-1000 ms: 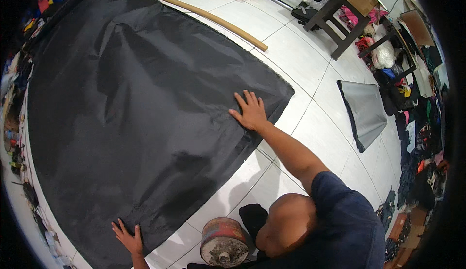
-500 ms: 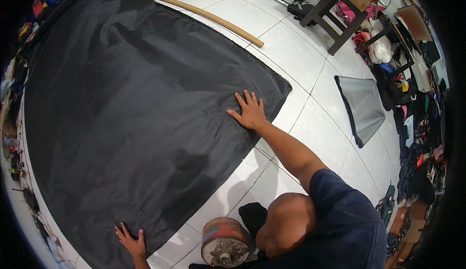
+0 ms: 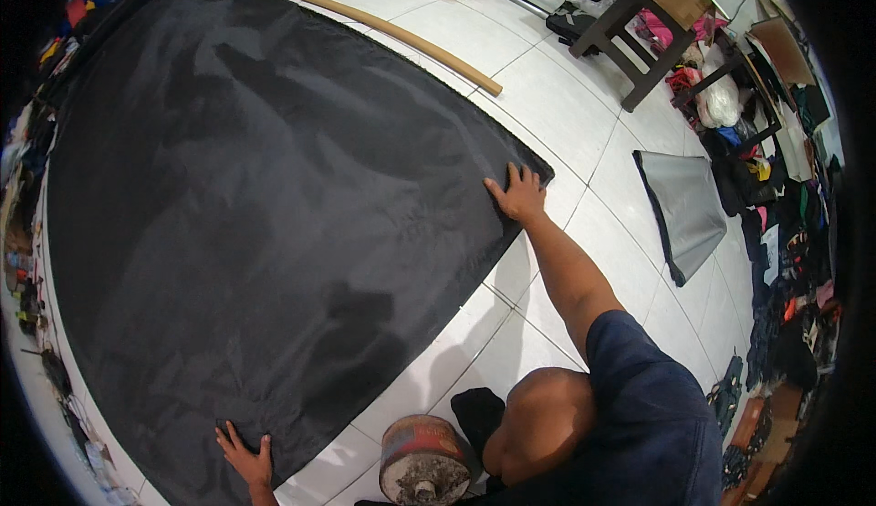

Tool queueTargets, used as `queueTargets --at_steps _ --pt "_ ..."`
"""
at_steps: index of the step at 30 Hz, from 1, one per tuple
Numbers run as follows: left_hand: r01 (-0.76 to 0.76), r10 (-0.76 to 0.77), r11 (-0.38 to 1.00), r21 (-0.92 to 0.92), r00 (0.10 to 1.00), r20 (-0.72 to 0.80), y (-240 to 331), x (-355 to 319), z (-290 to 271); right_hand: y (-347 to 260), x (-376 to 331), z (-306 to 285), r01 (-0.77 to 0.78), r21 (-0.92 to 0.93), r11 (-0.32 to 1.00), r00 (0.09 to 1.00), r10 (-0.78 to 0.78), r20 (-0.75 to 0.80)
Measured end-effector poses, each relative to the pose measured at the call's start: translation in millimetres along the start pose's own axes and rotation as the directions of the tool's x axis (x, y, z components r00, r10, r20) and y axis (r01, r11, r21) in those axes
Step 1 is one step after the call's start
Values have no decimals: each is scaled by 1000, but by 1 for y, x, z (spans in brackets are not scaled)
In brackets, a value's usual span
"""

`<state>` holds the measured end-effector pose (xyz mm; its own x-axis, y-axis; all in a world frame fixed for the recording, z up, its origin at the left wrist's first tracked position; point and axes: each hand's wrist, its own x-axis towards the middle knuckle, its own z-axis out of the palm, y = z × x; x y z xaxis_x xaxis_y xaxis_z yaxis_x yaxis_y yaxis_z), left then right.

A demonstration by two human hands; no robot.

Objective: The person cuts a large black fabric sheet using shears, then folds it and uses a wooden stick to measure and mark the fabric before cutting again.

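Note:
A large sheet of black fabric (image 3: 237, 187) lies spread over the floor, with soft wrinkles across it. Near its right corner my right hand (image 3: 520, 198) presses down on the cloth, fingers spread. At the near left edge my left hand (image 3: 246, 454) rests on the same fabric, its fingers apart. Neither hand holds anything. Close to my knee stands a round, worn can (image 3: 423, 456) with a reddish band and a knob on top.
Beyond the fabric's far edge lies a long tan tube (image 3: 392, 30) on the white tiles (image 3: 557, 95). A folded grey sheet (image 3: 686, 209) lies to the right. Farther back are a dark stool (image 3: 634, 36) and heaped goods along the wall.
My right hand has slid right and slightly up across the fabric, closer to its corner. My left hand stays in place.

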<state>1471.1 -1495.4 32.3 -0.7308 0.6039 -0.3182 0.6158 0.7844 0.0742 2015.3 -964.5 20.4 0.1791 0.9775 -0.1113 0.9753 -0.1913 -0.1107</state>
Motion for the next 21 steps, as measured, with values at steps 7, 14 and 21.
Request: queueTargets --at_steps 7,14,21 --pt "15 -15 1000 15 1000 -9 -5 -2 0 4 20 0 23 25 999 998 -24 58" --pt "-72 71 997 -29 996 -55 -4 -1 6 13 23 -6 -1 19 1000 998 0 64" --pt "-47 45 998 -29 997 -62 -9 -10 4 -2 27 -2 53 23 998 997 -54 54"
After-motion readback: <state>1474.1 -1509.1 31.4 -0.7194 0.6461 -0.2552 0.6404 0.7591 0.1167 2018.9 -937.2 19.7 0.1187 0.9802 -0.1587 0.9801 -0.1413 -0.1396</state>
